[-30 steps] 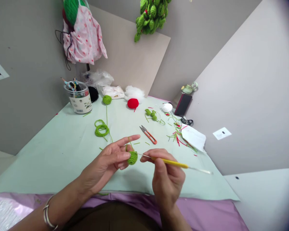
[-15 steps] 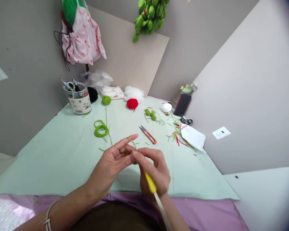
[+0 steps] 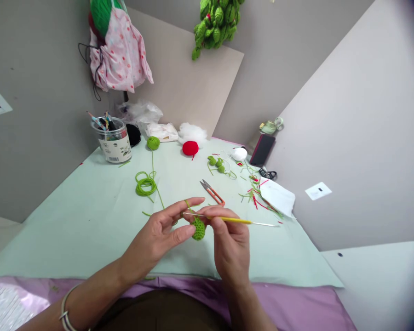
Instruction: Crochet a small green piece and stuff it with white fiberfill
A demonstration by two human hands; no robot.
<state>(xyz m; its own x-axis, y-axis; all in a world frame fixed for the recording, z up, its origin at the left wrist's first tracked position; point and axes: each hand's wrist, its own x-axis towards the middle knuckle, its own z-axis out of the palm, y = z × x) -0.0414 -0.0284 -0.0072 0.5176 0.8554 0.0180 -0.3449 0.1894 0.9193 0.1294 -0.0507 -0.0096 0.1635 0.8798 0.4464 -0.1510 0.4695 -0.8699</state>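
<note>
A small green crocheted piece [image 3: 199,229] is pinched at the fingertips of my left hand [image 3: 162,233], whose index finger stretches out with green yarn [image 3: 187,205] looped over it. My right hand [image 3: 230,239] grips a crochet hook [image 3: 236,220] by its yellow handle. The hook lies nearly level, its thin tip pointing left just above the crocheted piece. Whether the tip sits inside a stitch I cannot tell. From my left hand the yarn runs back past a loose green coil [image 3: 145,186] to a green yarn ball [image 3: 153,143].
Orange-handled thread snips [image 3: 213,193] lie just beyond my hands. A red yarn ball [image 3: 190,148], white stuffing [image 3: 193,133] and a jar of pens [image 3: 114,149] stand at the back. Yarn scraps [image 3: 257,195], white paper [image 3: 278,196] and a phone [image 3: 262,150] are on the right.
My right hand has turned the hook from slanting down toward me to nearly level, pointing left. The green crocheted piece, mostly hidden before, now shows between the hands.
</note>
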